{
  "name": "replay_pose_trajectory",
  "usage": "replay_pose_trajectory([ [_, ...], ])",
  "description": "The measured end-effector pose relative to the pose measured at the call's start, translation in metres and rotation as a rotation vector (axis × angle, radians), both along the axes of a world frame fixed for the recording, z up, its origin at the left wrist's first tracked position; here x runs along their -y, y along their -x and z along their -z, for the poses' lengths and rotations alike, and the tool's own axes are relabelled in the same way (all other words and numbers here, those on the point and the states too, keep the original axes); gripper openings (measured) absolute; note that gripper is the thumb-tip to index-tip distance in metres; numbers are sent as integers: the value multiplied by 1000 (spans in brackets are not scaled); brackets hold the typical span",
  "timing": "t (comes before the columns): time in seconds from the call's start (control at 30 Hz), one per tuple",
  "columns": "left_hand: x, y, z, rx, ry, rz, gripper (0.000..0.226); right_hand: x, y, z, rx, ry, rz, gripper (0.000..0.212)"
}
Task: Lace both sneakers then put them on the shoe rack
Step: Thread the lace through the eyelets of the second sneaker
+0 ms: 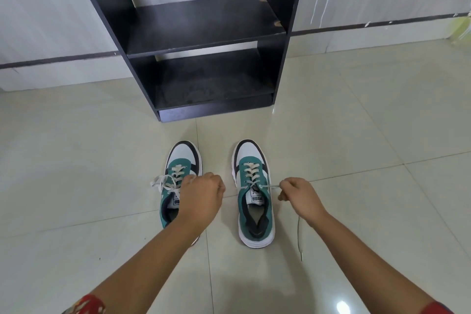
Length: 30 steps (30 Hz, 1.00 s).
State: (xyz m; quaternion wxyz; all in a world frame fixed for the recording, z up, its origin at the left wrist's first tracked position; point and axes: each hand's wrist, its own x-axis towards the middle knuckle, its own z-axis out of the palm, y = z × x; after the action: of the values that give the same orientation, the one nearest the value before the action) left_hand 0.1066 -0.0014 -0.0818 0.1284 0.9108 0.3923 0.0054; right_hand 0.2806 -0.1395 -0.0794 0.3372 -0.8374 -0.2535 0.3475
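Two green, white and black sneakers stand side by side on the tiled floor, toes toward the rack. The left sneaker (181,168) has its white lace tied in a bow on its left side. The right sneaker (253,194) is laced, with both lace ends pulled out sideways. My right hand (299,199) pinches the right lace end (270,187), whose tail hangs down to the floor. My left hand (201,195) is curled between the two shoes, partly covering the left sneaker; the lace inside it is hidden.
A dark shoe rack (204,33) stands straight ahead against the wall, with two bare shelves. Pale glossy floor tiles (76,160) spread around the shoes on all sides.
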Motion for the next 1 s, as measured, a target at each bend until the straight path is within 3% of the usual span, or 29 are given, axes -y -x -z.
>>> replay_pose_trajectory([
  [0.07,3,1,0,-101,0,46,22,2,4,5,16,48,-74,29],
  [0.17,11,-3,1,-46,101,110,19,2,11,11,204,199,-266,24],
  [0.27,16,-10,-1,45,147,143,30,1,9,7,317,83,-315,25],
  [0.37,18,-15,-3,59,126,136,25,-6,12,4,408,23,-397,22],
  [0.63,22,-30,-11,-207,9,134,29,-27,24,1,546,214,-459,20],
  [0.73,23,-33,-14,-200,144,90,27,-31,23,-6,454,292,-453,26],
  [0.83,18,-32,-11,-168,211,119,32,-34,13,-5,151,239,-390,39],
  [0.93,10,-26,-4,-157,189,137,35,-29,9,5,-295,54,-67,23],
  [1.0,8,-21,0,-144,182,130,35,-22,9,12,-433,-20,115,29],
])
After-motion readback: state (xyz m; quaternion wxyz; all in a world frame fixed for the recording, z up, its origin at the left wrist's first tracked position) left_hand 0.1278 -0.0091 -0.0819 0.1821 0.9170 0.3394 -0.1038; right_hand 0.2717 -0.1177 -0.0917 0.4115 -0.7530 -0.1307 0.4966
